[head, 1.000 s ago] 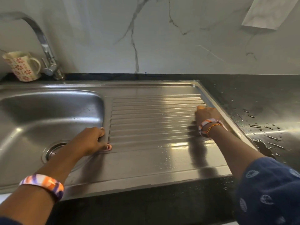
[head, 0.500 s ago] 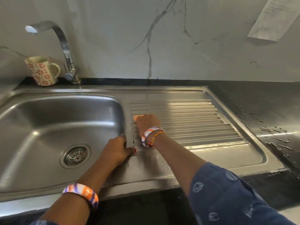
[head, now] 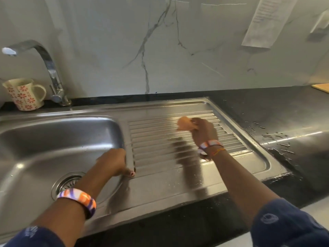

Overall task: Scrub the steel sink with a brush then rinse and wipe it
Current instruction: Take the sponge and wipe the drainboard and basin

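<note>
The steel sink (head: 44,139) has a basin on the left with a round drain (head: 66,180) and a ribbed drainboard (head: 160,139) on the right. My right hand (head: 203,132) grips a crumpled orange cloth (head: 184,123) over the middle of the ribs. My left hand (head: 114,164) grips the ridge between basin and drainboard, fingers curled over its edge into the basin. No brush is in view.
A curved steel tap (head: 51,72) stands behind the basin, with a flowered mug (head: 23,94) to its left. Black countertop (head: 284,122) to the right carries water drops. A paper sheet (head: 267,20) hangs on the marble wall. A wooden board corner (head: 322,87) shows at far right.
My right hand swept the cloth from the right end of the ribs to the left end, then back toward the middle. My left hand stayed on the ridge.
</note>
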A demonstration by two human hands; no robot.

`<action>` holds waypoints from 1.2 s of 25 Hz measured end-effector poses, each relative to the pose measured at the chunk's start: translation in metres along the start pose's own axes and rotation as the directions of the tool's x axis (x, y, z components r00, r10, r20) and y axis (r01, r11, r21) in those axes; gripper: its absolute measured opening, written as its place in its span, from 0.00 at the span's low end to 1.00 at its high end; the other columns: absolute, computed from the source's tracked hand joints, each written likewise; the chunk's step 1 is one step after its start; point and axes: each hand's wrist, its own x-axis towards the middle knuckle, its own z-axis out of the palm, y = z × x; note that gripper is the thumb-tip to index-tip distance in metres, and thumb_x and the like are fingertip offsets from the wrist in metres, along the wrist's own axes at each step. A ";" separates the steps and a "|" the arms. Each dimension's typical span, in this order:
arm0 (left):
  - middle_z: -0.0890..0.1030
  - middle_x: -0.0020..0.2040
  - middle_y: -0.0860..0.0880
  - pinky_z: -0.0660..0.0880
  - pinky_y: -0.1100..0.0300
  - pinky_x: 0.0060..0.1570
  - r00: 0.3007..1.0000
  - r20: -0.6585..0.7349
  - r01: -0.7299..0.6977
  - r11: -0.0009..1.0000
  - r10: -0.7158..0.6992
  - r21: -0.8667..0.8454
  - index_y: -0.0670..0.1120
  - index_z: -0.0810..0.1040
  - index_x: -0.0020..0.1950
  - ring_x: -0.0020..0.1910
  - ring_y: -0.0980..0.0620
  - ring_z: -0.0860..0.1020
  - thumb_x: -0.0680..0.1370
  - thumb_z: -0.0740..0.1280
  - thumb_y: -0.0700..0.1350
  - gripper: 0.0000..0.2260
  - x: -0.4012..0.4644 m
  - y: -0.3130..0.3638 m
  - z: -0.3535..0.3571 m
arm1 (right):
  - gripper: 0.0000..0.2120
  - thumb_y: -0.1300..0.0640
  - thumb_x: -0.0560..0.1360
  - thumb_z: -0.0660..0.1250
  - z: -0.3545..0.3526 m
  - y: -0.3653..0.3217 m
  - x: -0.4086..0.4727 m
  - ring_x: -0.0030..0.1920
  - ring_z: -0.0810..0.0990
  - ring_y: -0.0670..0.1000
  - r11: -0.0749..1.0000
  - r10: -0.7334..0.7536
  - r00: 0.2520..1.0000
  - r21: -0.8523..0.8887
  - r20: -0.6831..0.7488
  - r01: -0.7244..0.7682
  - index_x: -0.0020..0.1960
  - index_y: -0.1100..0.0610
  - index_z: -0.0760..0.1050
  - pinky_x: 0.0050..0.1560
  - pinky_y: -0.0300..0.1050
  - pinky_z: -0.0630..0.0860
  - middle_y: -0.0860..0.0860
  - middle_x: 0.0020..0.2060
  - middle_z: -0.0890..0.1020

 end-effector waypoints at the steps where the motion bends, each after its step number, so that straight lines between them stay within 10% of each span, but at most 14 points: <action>1: 0.76 0.64 0.44 0.71 0.55 0.61 0.999 0.029 -0.016 0.997 0.014 0.073 0.44 0.74 0.63 0.63 0.45 0.74 0.68 0.74 0.57 0.29 0.005 0.004 -0.005 | 0.18 0.65 0.73 0.63 -0.006 0.030 0.002 0.59 0.77 0.60 0.989 0.135 0.989 -0.046 -0.062 -0.138 0.62 0.57 0.76 0.56 0.49 0.73 0.59 0.57 0.80; 8: 0.80 0.59 0.45 0.67 0.64 0.44 0.993 0.101 0.041 0.988 -0.056 0.152 0.41 0.78 0.59 0.57 0.48 0.77 0.68 0.75 0.56 0.26 0.036 0.020 -0.026 | 0.18 0.52 0.77 0.57 0.017 0.117 0.061 0.62 0.72 0.65 0.730 0.601 0.790 -0.324 -0.117 -0.603 0.63 0.56 0.75 0.58 0.65 0.68 0.61 0.63 0.72; 15: 0.77 0.59 0.48 0.71 0.58 0.54 0.994 0.087 0.059 0.998 -0.060 0.015 0.45 0.77 0.58 0.56 0.50 0.75 0.64 0.77 0.55 0.27 0.047 0.000 -0.014 | 0.13 0.57 0.76 0.63 0.027 0.104 0.124 0.60 0.75 0.63 0.861 0.396 0.916 -0.319 -0.067 -0.395 0.58 0.55 0.78 0.59 0.59 0.72 0.62 0.60 0.76; 23: 0.78 0.42 0.48 0.70 0.58 0.39 0.998 0.024 0.062 0.998 -0.062 -0.016 0.43 0.77 0.40 0.43 0.49 0.77 0.56 0.80 0.56 0.23 0.053 -0.004 -0.011 | 0.16 0.57 0.75 0.64 0.044 0.087 0.167 0.58 0.77 0.61 0.923 0.197 0.973 -0.356 0.120 -0.143 0.62 0.48 0.76 0.60 0.56 0.74 0.58 0.60 0.76; 30: 0.80 0.53 0.47 0.75 0.54 0.52 1.000 -0.017 0.005 0.986 -0.007 -0.168 0.42 0.79 0.53 0.52 0.48 0.78 0.58 0.80 0.54 0.29 0.050 -0.011 -0.001 | 0.16 0.60 0.77 0.60 0.095 -0.018 0.119 0.60 0.78 0.58 0.958 -0.136 0.956 -0.212 0.260 0.194 0.62 0.49 0.76 0.58 0.50 0.74 0.53 0.63 0.75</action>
